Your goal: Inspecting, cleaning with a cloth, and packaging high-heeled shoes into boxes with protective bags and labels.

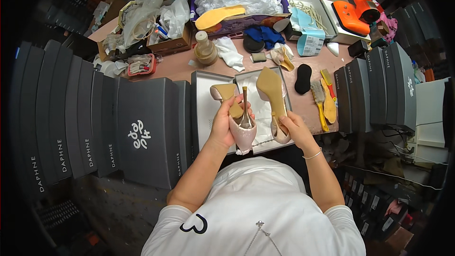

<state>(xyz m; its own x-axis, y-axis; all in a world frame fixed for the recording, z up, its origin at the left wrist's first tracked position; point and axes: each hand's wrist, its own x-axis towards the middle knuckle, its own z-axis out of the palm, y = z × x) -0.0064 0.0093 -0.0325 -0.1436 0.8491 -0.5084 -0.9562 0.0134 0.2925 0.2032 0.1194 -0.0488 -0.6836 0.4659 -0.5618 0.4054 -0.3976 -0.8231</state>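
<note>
My left hand (223,122) is closed around a pale pink high-heeled shoe (243,138). Its slim, shiny metallic heel points up and part of its tan sole shows. In my right hand (295,129) is a matching high-heeled shoe (271,85), gripped near the heel end with its tan sole facing up. Both shoes are held side by side over an open grey shoe box (204,90) with a white inside and white paper. My fingers hide parts of both shoes.
Stacks of dark grey shoe boxes (147,128) flank me on the left, with more boxes (377,90) on the right. Brushes (318,96), a black oval pad (303,78), a bottle (204,50) and cloths lie on the pink table (175,66). A purple box (193,0) holds crumpled plastic.
</note>
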